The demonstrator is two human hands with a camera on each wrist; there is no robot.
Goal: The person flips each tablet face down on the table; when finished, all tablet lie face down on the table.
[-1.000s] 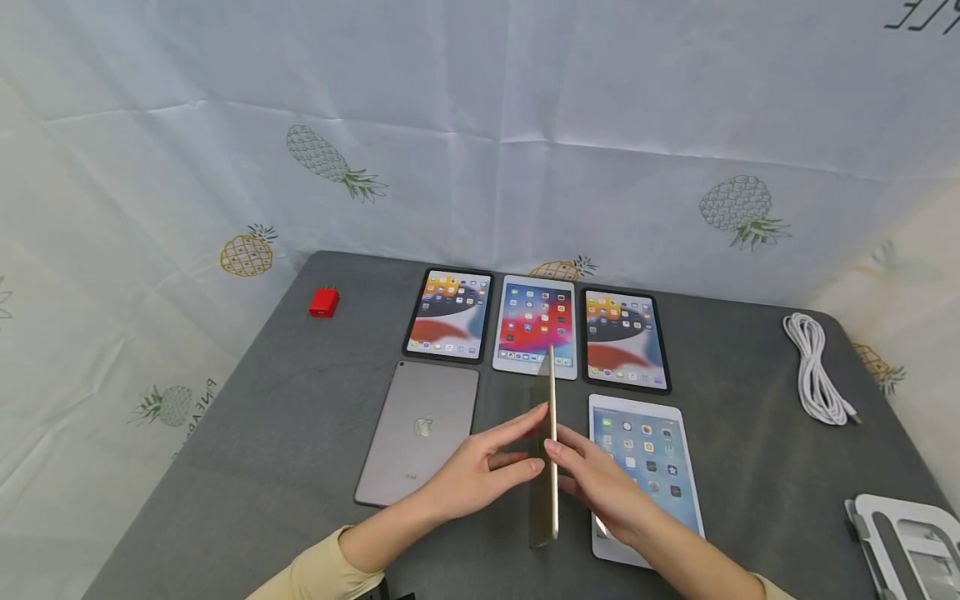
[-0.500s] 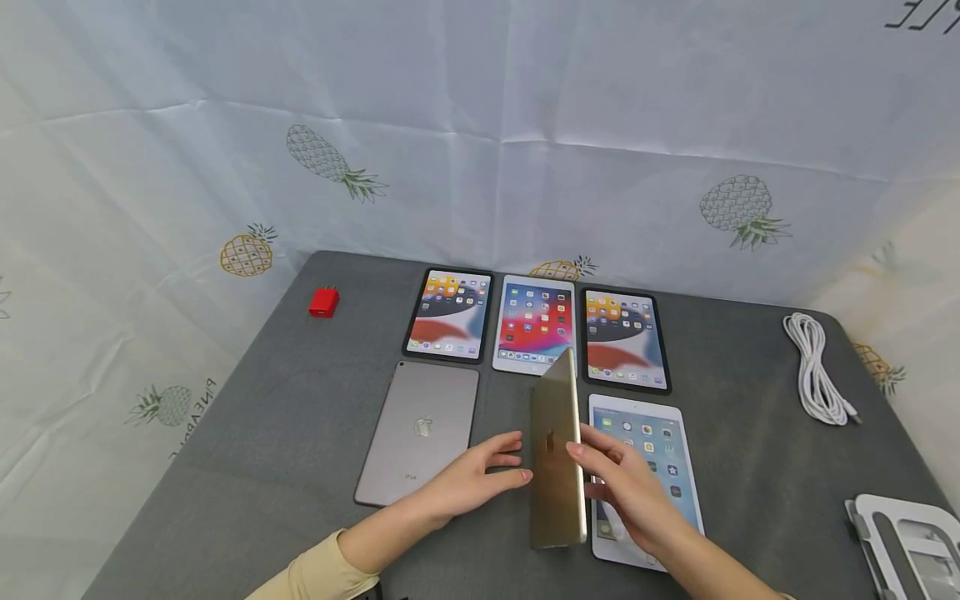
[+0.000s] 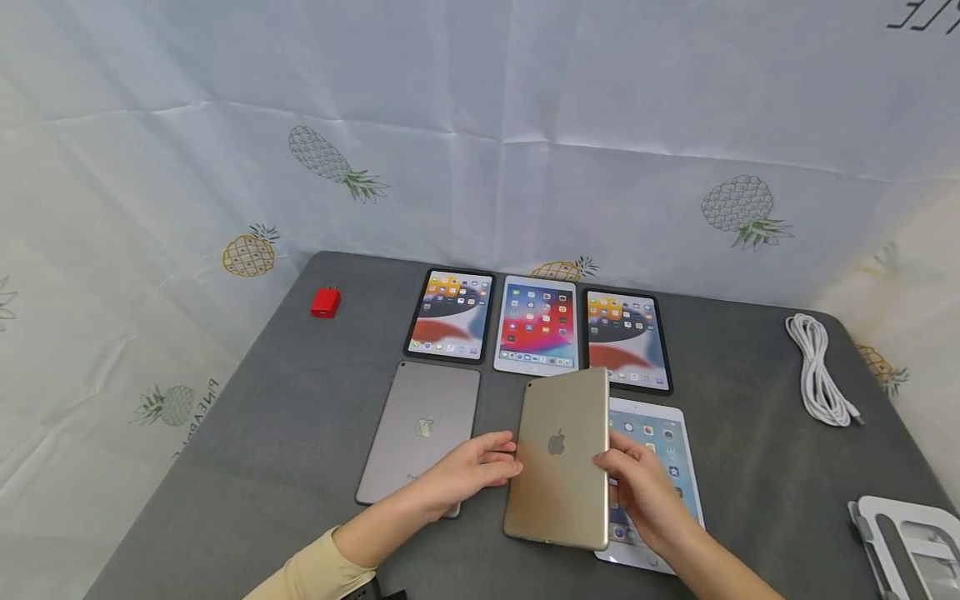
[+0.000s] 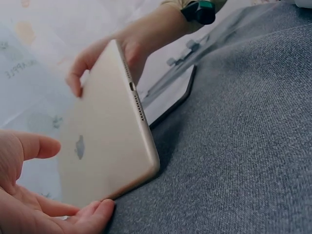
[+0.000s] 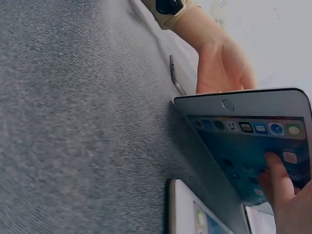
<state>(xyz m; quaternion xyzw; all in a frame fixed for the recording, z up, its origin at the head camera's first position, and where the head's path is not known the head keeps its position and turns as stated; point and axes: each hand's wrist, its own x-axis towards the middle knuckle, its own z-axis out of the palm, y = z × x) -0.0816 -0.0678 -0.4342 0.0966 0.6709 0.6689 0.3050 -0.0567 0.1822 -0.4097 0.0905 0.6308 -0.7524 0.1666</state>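
A gold tablet (image 3: 558, 467) stands tilted over the grey table, its back with the apple logo facing up and left. My right hand (image 3: 647, 492) grips its right edge, thumb on the back; in the right wrist view the fingers (image 5: 279, 178) lie against its lit screen. At the opposite, lower edge is my left hand (image 3: 480, 471), fingertips right at the edge and thumb apart from the back, as the left wrist view shows. A grey tablet (image 3: 420, 408) lies face down beside the left hand. Partly covered by the gold one, a white tablet (image 3: 669, 454) lies face up.
Along the table's back lie a black-rimmed tablet (image 3: 450, 317), a white tablet (image 3: 536, 325) and another black-rimmed tablet (image 3: 626, 337). A red charger plug (image 3: 326, 303) sits far left. A coiled white cable (image 3: 817, 371) and a white stand (image 3: 911, 533) are at right.
The gold tablet has turned from edge-on to showing its back, its right edge lowering to the right with my right hand. My left hand came off its back and is now at its left edge.
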